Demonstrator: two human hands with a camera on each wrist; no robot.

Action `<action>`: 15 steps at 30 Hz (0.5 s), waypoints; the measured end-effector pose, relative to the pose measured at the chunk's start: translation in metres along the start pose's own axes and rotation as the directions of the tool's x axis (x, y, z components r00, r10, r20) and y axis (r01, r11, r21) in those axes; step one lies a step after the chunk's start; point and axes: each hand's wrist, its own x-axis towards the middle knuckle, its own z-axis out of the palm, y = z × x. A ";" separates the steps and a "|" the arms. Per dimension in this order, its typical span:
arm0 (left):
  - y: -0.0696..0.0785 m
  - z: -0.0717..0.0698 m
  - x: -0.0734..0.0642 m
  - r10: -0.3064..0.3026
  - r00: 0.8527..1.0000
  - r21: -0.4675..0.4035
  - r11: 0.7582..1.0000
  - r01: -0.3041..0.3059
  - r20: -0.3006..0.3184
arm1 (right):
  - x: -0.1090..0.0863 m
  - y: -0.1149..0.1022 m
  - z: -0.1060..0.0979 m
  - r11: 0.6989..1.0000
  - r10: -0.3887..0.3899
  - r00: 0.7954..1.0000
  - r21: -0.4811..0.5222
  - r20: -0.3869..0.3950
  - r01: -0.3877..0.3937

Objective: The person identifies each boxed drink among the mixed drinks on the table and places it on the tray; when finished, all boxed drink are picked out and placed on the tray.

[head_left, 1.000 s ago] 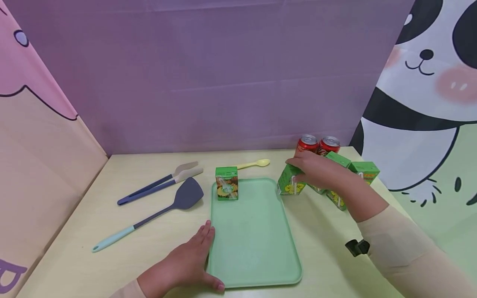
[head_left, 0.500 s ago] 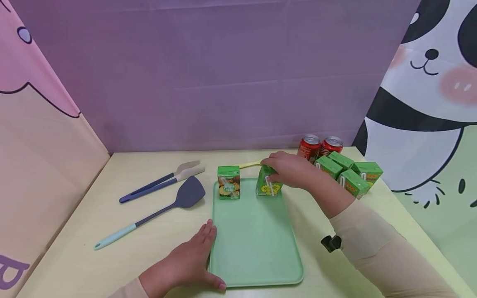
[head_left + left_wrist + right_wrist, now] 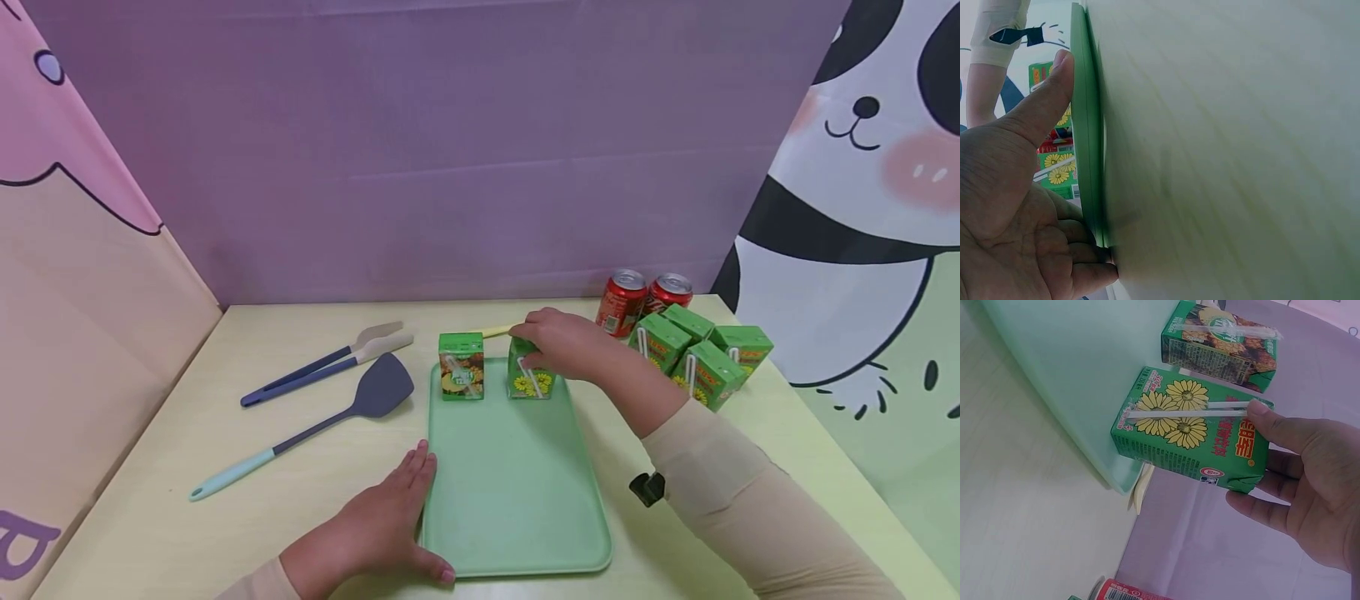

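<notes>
Mint-green tray (image 3: 517,492) is lying flat; left hand (image 3: 378,518), spread wide, is touching its left edge; right hand (image 3: 564,343) is gripping yellow-flower-printed drink carton (image 3: 529,385) at the tray's far-right corner; pineapple-printed carton (image 3: 461,368) is standing far-left.

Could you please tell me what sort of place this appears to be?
It looks like a staged tabletop set, perhaps for recording, rather than a working kitchen: a plain purple backdrop and a cartoon panda panel border the pale table.
</notes>
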 end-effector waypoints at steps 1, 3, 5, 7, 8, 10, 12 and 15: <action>0.000 0.000 0.000 0.000 1.000 -0.002 1.000 0.000 0.000 | 0.000 0.000 0.000 1.000 0.006 1.000 0.002 0.002 -0.006; 0.001 0.000 -0.001 0.003 1.000 -0.002 1.000 -0.003 -0.001 | 0.000 -0.001 0.001 1.000 0.017 1.000 0.005 0.007 -0.017; 0.001 -0.001 -0.002 0.009 1.000 -0.002 1.000 -0.009 -0.005 | -0.001 -0.001 0.001 1.000 0.022 1.000 0.006 0.011 -0.022; 0.001 -0.001 -0.002 0.011 1.000 -0.002 1.000 -0.011 -0.006 | -0.002 0.000 0.001 1.000 0.027 1.000 0.015 0.014 -0.027; 0.001 0.000 -0.002 0.012 1.000 -0.001 1.000 -0.012 -0.006 | -0.003 0.001 0.000 0.999 0.032 0.999 0.025 0.014 -0.032; 0.002 0.000 -0.002 0.012 1.000 0.001 1.000 -0.012 -0.005 | -0.007 0.005 -0.001 0.998 0.038 0.999 0.048 0.006 -0.038; 0.001 0.000 -0.002 0.009 1.000 0.007 1.000 -0.009 -0.002 | -0.012 0.012 -0.003 0.996 0.058 0.998 0.070 -0.014 -0.057; 0.001 0.000 -0.001 -0.002 1.000 0.006 1.000 0.002 0.008 | -0.021 0.025 -0.010 0.992 0.097 0.994 0.080 -0.051 -0.093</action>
